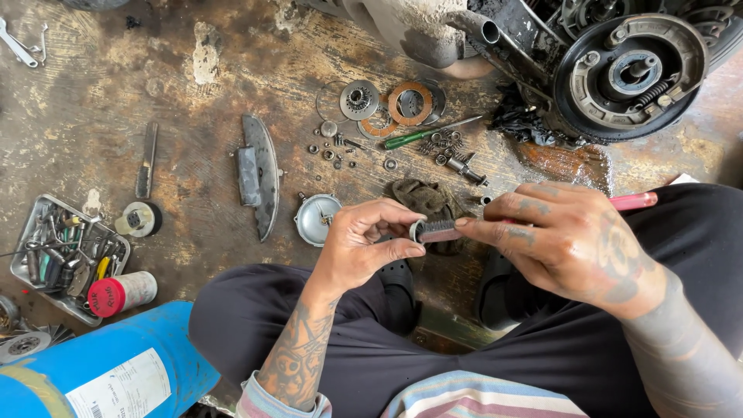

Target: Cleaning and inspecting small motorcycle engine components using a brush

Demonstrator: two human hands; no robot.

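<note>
Left grip [364, 236] pinches the end of a small ribbed metal part [435, 230], fingers closed round it; right grip [569, 244] holds its other end, plus a pink-handled tool [635, 201]. Just beyond them lies a dirty rag [424, 197], then loose washers [410, 103] further out on the floor [93, 124].

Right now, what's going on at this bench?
A seated person holds a small grey ribbed metal part between both hands: the left hand pinches one end, and the right hand grips the other along with a pink-handled tool. Washers, springs and a green-handled screwdriver lie on the worn wooden surface beyond.
</note>
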